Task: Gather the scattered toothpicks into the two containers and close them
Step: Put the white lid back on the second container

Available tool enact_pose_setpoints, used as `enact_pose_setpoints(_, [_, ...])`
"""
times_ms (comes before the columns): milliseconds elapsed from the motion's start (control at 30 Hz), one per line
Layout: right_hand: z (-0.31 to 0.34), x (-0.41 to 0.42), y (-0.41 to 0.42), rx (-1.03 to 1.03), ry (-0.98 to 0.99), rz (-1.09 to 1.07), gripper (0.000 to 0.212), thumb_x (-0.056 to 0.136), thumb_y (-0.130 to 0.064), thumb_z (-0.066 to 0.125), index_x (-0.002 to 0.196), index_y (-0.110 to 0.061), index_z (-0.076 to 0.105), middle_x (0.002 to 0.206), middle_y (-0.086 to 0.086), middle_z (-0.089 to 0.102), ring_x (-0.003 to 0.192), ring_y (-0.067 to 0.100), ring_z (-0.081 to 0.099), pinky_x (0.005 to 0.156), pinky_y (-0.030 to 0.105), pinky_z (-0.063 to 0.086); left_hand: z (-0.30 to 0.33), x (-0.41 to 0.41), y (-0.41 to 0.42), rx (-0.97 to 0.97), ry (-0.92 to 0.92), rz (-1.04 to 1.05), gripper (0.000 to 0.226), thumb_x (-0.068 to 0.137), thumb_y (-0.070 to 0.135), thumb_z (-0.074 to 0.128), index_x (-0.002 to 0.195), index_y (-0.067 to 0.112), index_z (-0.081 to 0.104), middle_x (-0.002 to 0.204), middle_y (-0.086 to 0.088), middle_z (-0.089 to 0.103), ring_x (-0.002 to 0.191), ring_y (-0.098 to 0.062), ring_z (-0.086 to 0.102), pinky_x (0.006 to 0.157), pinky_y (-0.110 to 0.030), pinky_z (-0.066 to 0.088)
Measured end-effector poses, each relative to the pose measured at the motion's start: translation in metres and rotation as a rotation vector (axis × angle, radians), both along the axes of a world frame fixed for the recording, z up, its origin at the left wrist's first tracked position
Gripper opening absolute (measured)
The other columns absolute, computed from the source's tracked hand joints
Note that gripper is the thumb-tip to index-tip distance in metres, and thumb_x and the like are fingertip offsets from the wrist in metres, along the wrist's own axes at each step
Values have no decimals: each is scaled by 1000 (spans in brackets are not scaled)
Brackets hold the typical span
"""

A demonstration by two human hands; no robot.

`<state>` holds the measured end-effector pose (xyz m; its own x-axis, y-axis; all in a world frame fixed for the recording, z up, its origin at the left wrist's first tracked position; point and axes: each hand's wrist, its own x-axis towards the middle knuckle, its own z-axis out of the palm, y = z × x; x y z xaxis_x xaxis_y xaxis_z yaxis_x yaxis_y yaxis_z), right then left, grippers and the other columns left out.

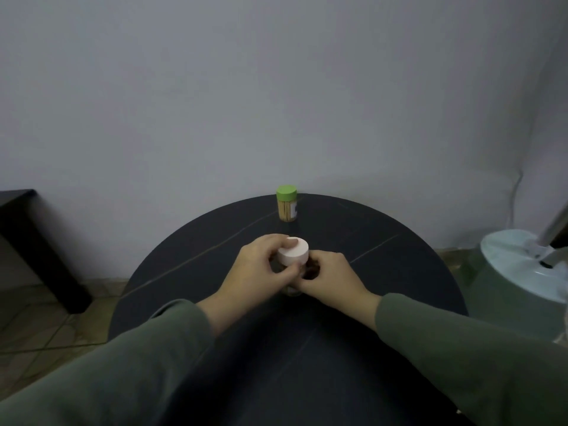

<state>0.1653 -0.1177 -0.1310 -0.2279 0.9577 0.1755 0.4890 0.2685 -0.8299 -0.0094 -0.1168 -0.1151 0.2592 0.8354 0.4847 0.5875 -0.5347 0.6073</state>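
1. Green-lidded container (287,203), frame centre, far table (184,287) edge: closed, full of toothpicks; white label unreadable.
2. Pink-lidded container (292,252), mid-table: left hand (258,265) grasps lid, right hand (330,279) grips body; contents hidden.

A plain grey-white painted wall (276,87) fills the upper half of the view, dimly and evenly lit. Below it a round black worktop with thin pale veins (384,256) stands close against the wall. To the left of the worktop, a dark square-legged side table (27,232) stands on a floor of brownish tiles (40,330). At right, a pale green round metal lamp base (510,272) sits with a silvery stem (553,229) rising from it, and a thin white cable (514,195) runs up the wall.
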Motion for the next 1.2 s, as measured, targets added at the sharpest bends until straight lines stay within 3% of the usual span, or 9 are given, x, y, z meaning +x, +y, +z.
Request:
enact_pose_setpoints(467, [-3,-9,3,3,5,-14,37,73,-33,78,108,-24,69,92,-10,72,88,0,67,83,30,57,-1,-11,-6,-132,-83,27,45,77,27,79,121,22,68,123,16,62,111,6,58,98,-12,44])
enact_pose_setpoints(633, [-2,-10,3,3,-9,-15,40,73,-33,80,111,-23,68,95,-11,71,90,0,66,82,24,55,-3,-10,-5,-144,-32,66,38,78,33,77,114,24,70,96,13,70,89,3,63,79,-13,50])
enact_pose_setpoints(833, [-1,-11,2,-16,-5,-29,38,72,-28,81,108,-24,70,93,-11,72,89,0,67,83,27,56,-1,-6,-7,-167,-27,75,26,77,30,76,101,27,64,89,11,66,83,-2,62,68,-9,46])
enact_pose_setpoints(967, [-1,-13,0,-5,-48,-22,43,74,-26,78,116,-26,66,99,-11,71,94,1,65,87,30,56,-18,-7,-17,-198,-162,30,40,83,29,74,120,34,61,103,12,70,95,0,65,85,-24,54])
enact_pose_setpoints(1100, [-4,-10,-3,27,-108,54,54,78,-20,74,128,-27,55,114,-12,67,106,1,62,94,27,52,-31,2,-24,-240,-216,26,64,86,25,72,137,49,40,122,22,59,110,8,57,92,-14,48])
enact_pose_setpoints(1200, [2,-1,-1,38,-165,144,60,79,-12,68,134,-28,51,116,-16,63,107,-1,59,92,17,48,-33,3,-21,-257,-241,69,75,85,26,73,144,43,29,122,28,54,111,10,54,90,-7,44])
